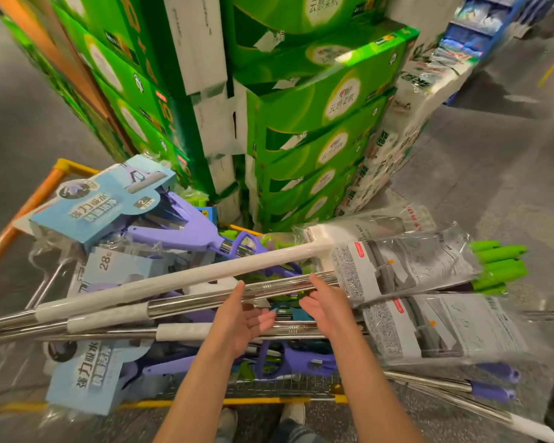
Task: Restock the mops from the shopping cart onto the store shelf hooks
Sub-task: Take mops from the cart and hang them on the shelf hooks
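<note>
A shopping cart [269,400] with yellow rails stands below me, piled with mops. Several flat mops lie across it, their steel and white poles [205,271] pointing left and their grey bagged heads [406,266] at the right. Purple sponge mops [186,223] in blue card sleeves [103,203] fill the left side. My left hand [242,316] hovers palm up with straight fingers just under a steel pole [256,290]. My right hand [328,306] reaches beside it, fingers relaxed over the same pole. Neither hand grips anything. No shelf hooks are in view.
A tall stack of green tissue cartons [317,123] rises right behind the cart. Wrapped paper packs [406,116] lean at its right. Green handles [499,263] stick out past the cart's right side. Grey floor [493,161] spreads right and left. My feet [259,420] stand at the cart's near rail.
</note>
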`<state>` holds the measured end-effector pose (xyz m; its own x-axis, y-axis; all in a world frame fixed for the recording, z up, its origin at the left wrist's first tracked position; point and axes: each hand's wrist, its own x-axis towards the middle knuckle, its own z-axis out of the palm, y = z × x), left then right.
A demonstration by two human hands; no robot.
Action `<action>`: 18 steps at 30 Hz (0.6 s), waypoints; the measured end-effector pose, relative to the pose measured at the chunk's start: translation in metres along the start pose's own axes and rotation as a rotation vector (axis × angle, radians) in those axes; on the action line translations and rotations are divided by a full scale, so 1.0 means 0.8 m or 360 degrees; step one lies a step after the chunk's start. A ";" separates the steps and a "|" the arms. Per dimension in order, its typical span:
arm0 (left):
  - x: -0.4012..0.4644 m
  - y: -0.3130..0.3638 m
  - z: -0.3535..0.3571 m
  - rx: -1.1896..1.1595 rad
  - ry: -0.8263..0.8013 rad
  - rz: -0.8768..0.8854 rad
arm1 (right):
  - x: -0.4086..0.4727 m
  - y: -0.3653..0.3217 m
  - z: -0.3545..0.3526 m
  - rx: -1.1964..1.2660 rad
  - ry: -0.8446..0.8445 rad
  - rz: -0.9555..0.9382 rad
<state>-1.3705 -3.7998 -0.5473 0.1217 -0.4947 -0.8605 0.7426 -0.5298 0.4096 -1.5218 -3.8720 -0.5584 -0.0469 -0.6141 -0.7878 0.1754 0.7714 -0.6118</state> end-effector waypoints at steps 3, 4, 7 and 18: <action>0.006 -0.006 0.005 -0.0355 0.0046 0.0067 | -0.004 0.002 0.009 0.0398 -0.0082 0.0038; 0.005 -0.007 0.009 -0.0426 0.0060 0.0097 | -0.004 0.004 0.011 0.0452 -0.0087 0.0039; 0.002 -0.013 0.012 -0.0440 0.0089 0.0196 | -0.006 0.010 0.012 0.0476 -0.0063 0.0004; -0.030 -0.018 -0.003 -0.0363 0.0069 0.0263 | -0.029 0.016 0.018 0.0443 0.0008 -0.0210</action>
<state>-1.3827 -3.7787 -0.5336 0.2780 -0.5290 -0.8018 0.8388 -0.2731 0.4710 -1.5045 -3.8500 -0.5469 -0.0920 -0.7047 -0.7035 0.4298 0.6091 -0.6665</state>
